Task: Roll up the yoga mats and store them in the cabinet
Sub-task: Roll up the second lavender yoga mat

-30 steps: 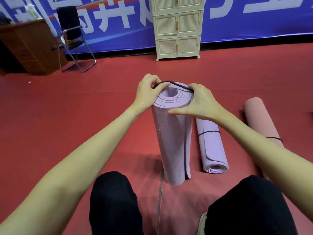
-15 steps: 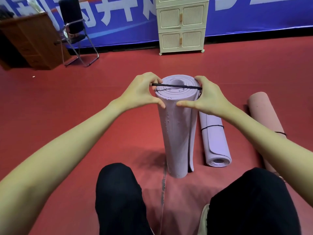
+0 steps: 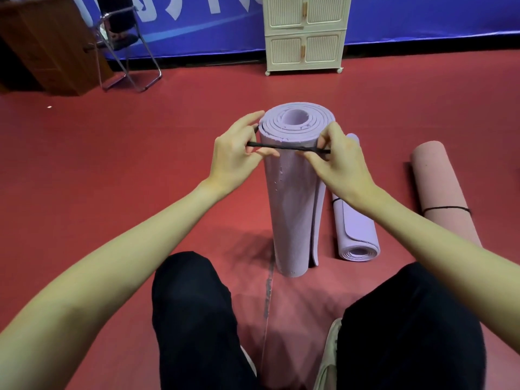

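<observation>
Red floor (image 3: 140,164): upright purple mat (image 3: 292,209), two lying rolled mats (image 3: 356,229) (image 3: 439,192).

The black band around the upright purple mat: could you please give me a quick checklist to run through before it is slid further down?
1. Black band past the top rim of the upright purple mat: ok.
2. Left hand pinches the band: ok.
3. Right hand pinches the band: ok.
4. Mat standing on the red floor: ok.
5. Outer flap held tight lower down: not ok, it gapes.
6. Band around the far side: cannot tell.
</observation>
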`<state>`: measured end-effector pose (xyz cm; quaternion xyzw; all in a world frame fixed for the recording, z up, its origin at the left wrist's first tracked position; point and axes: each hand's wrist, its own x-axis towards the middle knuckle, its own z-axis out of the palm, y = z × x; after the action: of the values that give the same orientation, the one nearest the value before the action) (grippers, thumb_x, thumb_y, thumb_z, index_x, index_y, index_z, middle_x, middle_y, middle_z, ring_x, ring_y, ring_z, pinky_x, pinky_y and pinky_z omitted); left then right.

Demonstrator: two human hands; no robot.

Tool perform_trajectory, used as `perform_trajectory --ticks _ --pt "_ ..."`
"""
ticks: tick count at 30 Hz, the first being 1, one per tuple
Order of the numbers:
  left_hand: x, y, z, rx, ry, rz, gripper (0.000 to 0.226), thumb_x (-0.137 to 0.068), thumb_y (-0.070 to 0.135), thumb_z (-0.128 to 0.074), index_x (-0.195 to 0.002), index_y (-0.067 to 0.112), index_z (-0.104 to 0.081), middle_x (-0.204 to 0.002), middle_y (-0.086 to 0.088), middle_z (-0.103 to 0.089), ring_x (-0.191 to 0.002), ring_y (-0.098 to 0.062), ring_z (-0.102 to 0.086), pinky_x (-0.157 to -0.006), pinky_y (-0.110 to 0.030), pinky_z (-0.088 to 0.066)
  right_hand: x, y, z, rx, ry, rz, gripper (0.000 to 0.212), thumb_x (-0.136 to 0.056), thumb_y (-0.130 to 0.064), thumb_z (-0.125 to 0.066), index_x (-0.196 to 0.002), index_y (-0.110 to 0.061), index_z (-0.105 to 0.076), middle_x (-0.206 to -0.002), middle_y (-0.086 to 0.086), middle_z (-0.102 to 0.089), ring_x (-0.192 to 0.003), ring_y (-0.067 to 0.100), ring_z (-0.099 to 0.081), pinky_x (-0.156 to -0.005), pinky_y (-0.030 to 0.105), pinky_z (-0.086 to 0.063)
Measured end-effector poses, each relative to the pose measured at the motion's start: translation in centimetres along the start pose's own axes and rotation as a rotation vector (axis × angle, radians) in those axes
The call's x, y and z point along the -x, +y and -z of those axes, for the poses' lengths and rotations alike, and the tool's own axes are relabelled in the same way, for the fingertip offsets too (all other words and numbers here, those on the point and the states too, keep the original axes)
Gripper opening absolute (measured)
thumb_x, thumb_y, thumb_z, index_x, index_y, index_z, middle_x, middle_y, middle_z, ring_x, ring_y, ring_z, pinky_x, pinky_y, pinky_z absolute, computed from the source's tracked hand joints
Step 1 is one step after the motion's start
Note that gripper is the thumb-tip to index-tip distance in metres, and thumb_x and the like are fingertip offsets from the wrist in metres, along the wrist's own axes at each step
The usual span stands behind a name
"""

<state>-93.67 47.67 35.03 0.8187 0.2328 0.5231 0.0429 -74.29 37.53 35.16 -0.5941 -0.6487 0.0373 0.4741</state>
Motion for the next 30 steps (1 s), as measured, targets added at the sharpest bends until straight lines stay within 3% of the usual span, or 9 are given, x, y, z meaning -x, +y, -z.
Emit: perform_trajectory --ticks 2,6,9,13,16,18,20,25,30 --pt "0.0 0.0 0.0 -0.029 -0.039 0.004 0.044 -0.07 0.032 -0.084 -0.061 0.01 -0.046 -0.125 -0.015 -0.064 -0.107 -0.024 -0.067 -0.08 -0.041 -0.057 0.2 0.4 0.0 0.039 0.016 0.043 0.028 -0.085 -0.017 -0.07 -0.082 -0.003 -0.045 -0.061 -0.001 -0.049 -0.052 0.015 -0.044 -0.066 0.018 -0.034" --pt "-0.4 -0.4 0.7 -0.061 -0.246 0.035 0.033 -0.082 0.032 -0.074 -0.074 0.01 -0.051 -0.135 -0.011 -0.05 -0.082 -0.016 -0.063 -0.075 -0.036 -0.054 0.9 1.8 0.3 0.118 -0.009 0.218 0.021 -0.085 -0.015 -0.066 -0.079 -0.003 -0.05 -0.071 0.009 -0.059 -0.067 0.026 -0.051 -0.064 0.037 -0.04" --pt "0.4 -0.6 0.7 0.025 -0.316 0.147 0.027 -0.079 0.024 -0.073 -0.089 0.004 -0.058 -0.136 -0.01 -0.043 -0.103 -0.016 -0.06 -0.079 -0.024 -0.057 1.4 2.9 0.2 0.161 -0.015 0.342 0.014 -0.085 -0.008 -0.065 -0.079 -0.002 -0.053 -0.072 0.01 -0.058 -0.071 0.021 -0.043 -0.066 0.027 -0.031" --pt "0.6 1.1 0.0 0.443 -0.132 0.63 0.032 -0.07 0.008 -0.056 -0.099 0.019 -0.044 -0.122 -0.01 -0.047 -0.101 -0.024 -0.066 -0.072 -0.035 -0.061 1.3 4.3 -0.1 0.187 -0.022 0.41 0.011 -0.085 -0.005 -0.064 -0.079 -0.002 -0.055 -0.078 0.011 -0.053 -0.073 0.029 -0.046 -0.071 0.033 -0.036" --pt "-0.9 0.9 -1.0 0.552 -0.011 0.981 0.009 -0.083 0.008 -0.051 -0.087 0.015 -0.047 -0.102 -0.012 -0.055 -0.088 -0.023 -0.067 -0.064 -0.035 -0.059 1.3 4.3 -0.1 0.186 0.028 0.393 0.011 -0.079 -0.005 -0.069 -0.077 0.001 -0.059 -0.086 0.015 -0.047 -0.082 0.028 -0.045 -0.076 0.03 -0.037" --pt "-1.5 0.6 -1.8 0.515 -0.102 1.082 0.01 -0.09 0.017 -0.048 -0.084 0.011 -0.052 -0.085 -0.007 -0.057 -0.076 -0.02 -0.061 -0.054 -0.028 -0.054 1.3 3.6 0.0 0.056 0.067 0.298 0.01 -0.074 -0.006 -0.069 -0.074 0.0 -0.061 -0.084 0.011 -0.046 -0.082 0.011 -0.043 -0.077 0.015 -0.034" --pt "-1.6 0.3 -2.8 0.513 -0.162 1.13 0.016 -0.093 0.02 -0.045 -0.088 0.009 -0.056 -0.079 -0.007 -0.054 -0.071 -0.021 -0.053 -0.048 -0.023 -0.049 1.1 2.7 0.0 -0.149 0.096 0.092 0.007 -0.071 -0.008 -0.06 -0.073 -0.001 -0.061 -0.079 0.009 -0.051 -0.075 0.0 -0.045 -0.074 0.01 -0.036" --pt "-1.4 -0.2 -4.0 0.44 -0.167 1.096 0.018 -0.087 0.011 -0.041 -0.084 0.007 -0.057 -0.08 -0.013 -0.051 -0.072 -0.023 -0.046 -0.047 -0.024 -0.046 -1.5 3.2 -0.6 -0.59 0.3 -0.567 0.02 -0.078 -0.002 -0.047 -0.064 -0.015 -0.047 -0.064 -0.002 -0.049 -0.064 0.013 -0.047 -0.065 0.029 -0.044" --pt "-0.5 -0.3 -4.0 0.443 -0.146 1.055 0.02 -0.085 0.027 -0.044 -0.07 0.014 -0.045 -0.071 -0.004 -0.052 -0.063 -0.021 -0.051 -0.067 -0.036 -0.048 -1.7 4.3 -1.8 -0.693 0.075 -0.849 0.043 -0.095 -0.016 -0.046 -0.057 -0.02 -0.028 -0.048 -0.004 -0.025 -0.036 0.007 -0.026 -0.046 0.023 -0.033"
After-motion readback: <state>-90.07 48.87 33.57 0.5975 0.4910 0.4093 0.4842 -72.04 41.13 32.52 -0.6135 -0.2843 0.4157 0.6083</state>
